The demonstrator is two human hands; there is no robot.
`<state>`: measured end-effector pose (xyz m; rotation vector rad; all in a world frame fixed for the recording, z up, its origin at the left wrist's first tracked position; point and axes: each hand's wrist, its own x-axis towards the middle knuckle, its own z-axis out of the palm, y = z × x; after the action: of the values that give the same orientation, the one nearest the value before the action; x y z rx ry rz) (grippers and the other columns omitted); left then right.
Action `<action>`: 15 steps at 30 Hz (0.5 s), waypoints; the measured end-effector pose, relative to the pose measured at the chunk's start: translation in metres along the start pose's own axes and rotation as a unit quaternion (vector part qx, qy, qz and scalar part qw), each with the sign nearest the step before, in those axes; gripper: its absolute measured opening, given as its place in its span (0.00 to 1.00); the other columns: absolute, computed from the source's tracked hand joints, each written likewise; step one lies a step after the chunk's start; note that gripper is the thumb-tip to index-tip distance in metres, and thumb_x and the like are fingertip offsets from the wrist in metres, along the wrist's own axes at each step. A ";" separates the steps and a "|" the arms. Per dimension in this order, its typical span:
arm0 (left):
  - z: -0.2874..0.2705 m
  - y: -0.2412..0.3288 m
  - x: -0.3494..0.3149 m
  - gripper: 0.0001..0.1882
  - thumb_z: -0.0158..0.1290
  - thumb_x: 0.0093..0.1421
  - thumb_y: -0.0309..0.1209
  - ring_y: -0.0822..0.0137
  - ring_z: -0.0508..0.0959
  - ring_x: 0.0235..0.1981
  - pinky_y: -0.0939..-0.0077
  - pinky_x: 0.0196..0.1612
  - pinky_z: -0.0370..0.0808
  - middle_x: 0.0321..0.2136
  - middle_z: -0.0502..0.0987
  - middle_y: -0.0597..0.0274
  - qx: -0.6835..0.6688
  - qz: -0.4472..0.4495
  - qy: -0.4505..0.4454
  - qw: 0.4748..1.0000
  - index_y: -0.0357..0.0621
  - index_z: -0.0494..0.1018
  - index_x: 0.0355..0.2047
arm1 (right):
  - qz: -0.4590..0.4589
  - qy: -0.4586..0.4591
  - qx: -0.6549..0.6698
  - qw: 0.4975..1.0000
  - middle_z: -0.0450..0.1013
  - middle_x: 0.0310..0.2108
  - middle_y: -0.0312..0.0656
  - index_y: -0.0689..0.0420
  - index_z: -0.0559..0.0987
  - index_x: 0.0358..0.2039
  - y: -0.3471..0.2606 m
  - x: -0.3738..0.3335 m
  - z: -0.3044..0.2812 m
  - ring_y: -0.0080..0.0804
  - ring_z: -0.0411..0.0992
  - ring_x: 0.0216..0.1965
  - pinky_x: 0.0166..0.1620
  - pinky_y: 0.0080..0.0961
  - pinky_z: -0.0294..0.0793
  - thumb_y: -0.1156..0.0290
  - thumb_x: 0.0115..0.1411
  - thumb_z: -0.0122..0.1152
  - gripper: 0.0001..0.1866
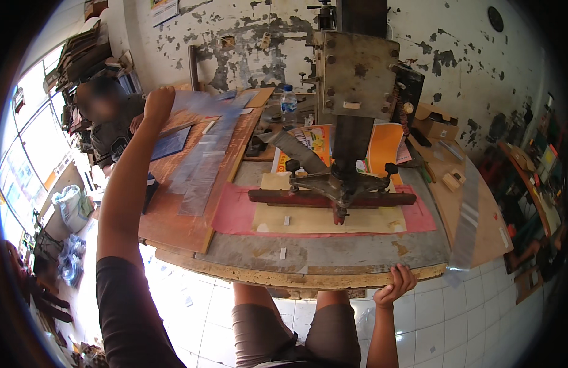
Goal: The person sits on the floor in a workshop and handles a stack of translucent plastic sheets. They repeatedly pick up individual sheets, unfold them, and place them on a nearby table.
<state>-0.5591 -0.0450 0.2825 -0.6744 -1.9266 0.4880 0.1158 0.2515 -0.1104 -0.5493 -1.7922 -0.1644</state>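
My left hand point(159, 104) is raised over the wooden board on the left, its fingers closed on a clear plastic sheet point(201, 105). The sheet stretches to the right from the fist and is blurred. Below it, clear plastic strips point(204, 178) lie along the board. At the front edge of the worktable point(333, 280), my right hand point(395, 286) grips the rim, fingers on top. Between the hands stands a heavy press point(357, 80); its red bar point(333, 198) sits low over a yellowish sheet point(357, 222) on a pink one point(235, 211).
A water bottle point(288, 104) stands behind, left of the press column. Another clear strip point(466, 227) hangs over the right-hand board point(489, 230), near a small wooden block point(453, 180). A person point(115, 126) is beyond the left board point(167, 218). A cardboard box point(434, 122) sits back right.
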 end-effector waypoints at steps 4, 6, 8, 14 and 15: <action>-0.065 -0.013 0.001 0.18 0.67 0.49 0.32 0.54 0.85 0.38 0.63 0.41 0.82 0.33 0.81 0.53 -0.048 0.008 -0.054 0.997 0.40 0.75 0.37 | 0.003 -0.004 -0.014 1.000 0.75 0.54 0.44 0.57 0.79 0.49 0.002 -0.003 -0.003 0.46 0.67 0.60 0.67 0.53 0.51 0.57 0.75 0.29 0.27; -0.089 -0.024 -0.004 0.22 0.69 0.45 0.34 0.52 0.84 0.39 0.62 0.42 0.81 0.35 0.81 0.52 -0.066 -0.012 -0.050 0.997 0.39 0.74 0.39 | -0.002 0.001 -0.003 1.000 0.75 0.54 0.44 0.57 0.79 0.49 0.002 0.001 -0.002 0.46 0.67 0.60 0.66 0.53 0.51 0.57 0.75 0.30 0.27; -0.102 -0.043 -0.009 0.21 0.67 0.46 0.30 0.49 0.83 0.38 0.61 0.41 0.80 0.35 0.80 0.53 -0.072 -0.008 -0.033 0.997 0.38 0.74 0.39 | -0.006 -0.003 0.007 1.000 0.74 0.54 0.46 0.58 0.78 0.50 -0.004 0.004 -0.003 0.47 0.67 0.59 0.65 0.53 0.53 0.58 0.76 0.31 0.25; -0.191 -0.076 -0.055 0.15 0.54 0.58 0.23 0.53 0.84 0.38 0.61 0.41 0.81 0.35 0.81 0.53 -0.054 0.096 0.068 0.992 0.43 0.77 0.46 | 0.029 -0.042 0.021 0.998 0.73 0.55 0.45 0.58 0.78 0.51 -0.007 0.013 -0.017 0.48 0.66 0.60 0.66 0.54 0.53 0.58 0.75 0.33 0.24; -0.207 -0.084 -0.067 0.16 0.55 0.55 0.22 0.54 0.84 0.38 0.61 0.41 0.80 0.34 0.81 0.55 -0.054 0.103 0.041 0.992 0.43 0.76 0.46 | 0.037 -0.051 0.028 0.998 0.73 0.55 0.45 0.58 0.77 0.51 -0.009 0.015 -0.020 0.48 0.66 0.60 0.66 0.54 0.53 0.58 0.75 0.34 0.24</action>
<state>-0.3683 -0.1434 0.3749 -0.9551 -1.8250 0.4776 0.1262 0.2396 -0.0887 -0.5920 -1.8671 -0.0347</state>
